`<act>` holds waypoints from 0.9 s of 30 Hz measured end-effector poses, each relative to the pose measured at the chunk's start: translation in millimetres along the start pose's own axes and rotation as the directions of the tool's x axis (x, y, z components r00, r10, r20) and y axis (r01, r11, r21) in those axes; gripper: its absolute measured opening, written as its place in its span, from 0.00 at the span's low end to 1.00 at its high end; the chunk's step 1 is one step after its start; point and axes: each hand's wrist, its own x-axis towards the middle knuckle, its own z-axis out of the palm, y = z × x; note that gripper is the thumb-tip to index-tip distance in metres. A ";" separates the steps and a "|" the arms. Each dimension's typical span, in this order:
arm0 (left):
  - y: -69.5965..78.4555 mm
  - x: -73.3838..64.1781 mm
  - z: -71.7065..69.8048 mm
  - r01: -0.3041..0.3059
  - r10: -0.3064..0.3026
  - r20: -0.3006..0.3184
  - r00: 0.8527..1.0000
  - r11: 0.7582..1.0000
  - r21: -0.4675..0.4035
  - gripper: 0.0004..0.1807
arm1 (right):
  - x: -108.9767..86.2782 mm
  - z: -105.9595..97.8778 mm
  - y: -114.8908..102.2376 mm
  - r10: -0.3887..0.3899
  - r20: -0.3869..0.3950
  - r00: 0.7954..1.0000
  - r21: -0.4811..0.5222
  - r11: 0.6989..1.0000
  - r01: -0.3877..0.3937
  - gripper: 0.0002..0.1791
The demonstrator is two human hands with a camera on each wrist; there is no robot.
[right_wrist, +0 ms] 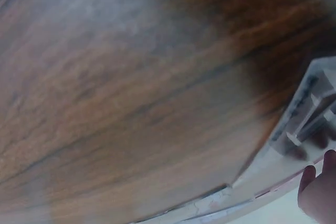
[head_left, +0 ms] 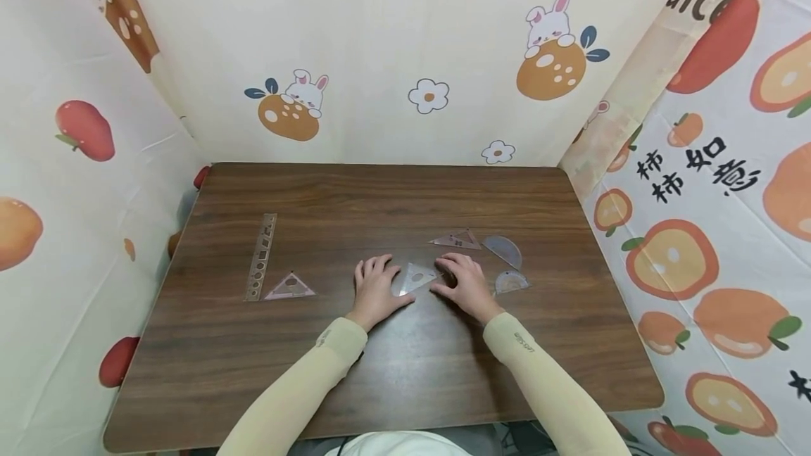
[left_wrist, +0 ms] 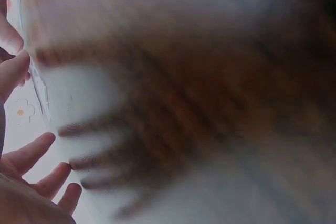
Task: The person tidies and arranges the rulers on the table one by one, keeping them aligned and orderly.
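Observation:
A clear triangular set square (head_left: 417,277) lies on the brown tabletop between the two hands. Beside its left edge, my left hand (head_left: 376,290) has its fingers spread, with the thumb right at the lower left corner. In the left wrist view those fingertips (left_wrist: 47,174) touch the table surface, which reflects them. My right hand (head_left: 467,286) is at the set square's right corner, thumb and index finger apart around that tip. Close to the right hand's outer side lies a small clear protractor (head_left: 510,282), and a larger bluish protractor (head_left: 505,250) sits behind it.
A long clear stencil ruler (head_left: 261,257) lies at the left, beside a pinkish set square (head_left: 290,287). Another pinkish set square (head_left: 461,239) lies behind my right hand. The wooden table (head_left: 190,350) is bordered by a printed cloth (head_left: 380,41) at the back and sides.

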 end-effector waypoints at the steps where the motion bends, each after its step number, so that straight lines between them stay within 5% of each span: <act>1: 0.1 0.5 0.3 -0.002 0.002 0.000 1.000 1.000 0.015 0.38 | -0.1 1.2 0.3 -0.002 0.002 1.000 -0.013 1.000 0.002 0.33; 8: 1.8 2.0 0.2 -0.013 0.013 -0.001 1.000 0.999 0.053 0.34 | 1.3 5.2 -2.3 -0.018 -0.013 1.000 -0.026 1.000 0.017 0.29; 27: 7.3 0.9 6.8 0.007 -0.014 -0.042 0.999 0.989 -0.148 0.29 | 1.7 23.1 -10.3 -0.044 -0.134 0.990 0.026 0.998 0.048 0.19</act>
